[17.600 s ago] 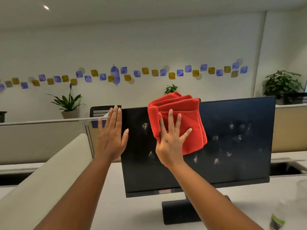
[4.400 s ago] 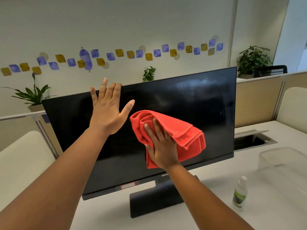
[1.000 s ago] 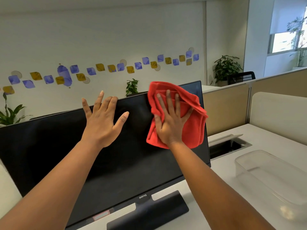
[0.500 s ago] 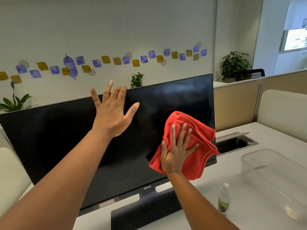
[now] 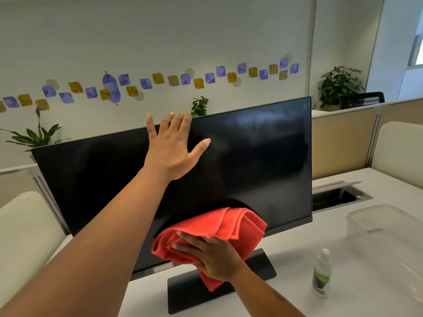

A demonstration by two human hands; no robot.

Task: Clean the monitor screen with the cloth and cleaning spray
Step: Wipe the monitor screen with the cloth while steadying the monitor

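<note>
A black monitor stands on its dark base on the white desk. My left hand lies flat with fingers spread against the upper middle of the screen, fingertips at the top edge. My right hand presses a folded red cloth against the screen's bottom edge, near the middle. A small clear spray bottle with a green and black label stands upright on the desk to the right of the base, apart from both hands.
A clear plastic bin sits on the desk at the right. Behind it is an open cable hatch. Beige partitions, cream chair backs and potted plants surround the desk.
My right hand has slid the red cloth down and to the left, from the right part of the screen to its bottom edge. My left hand stays flat at the top.
</note>
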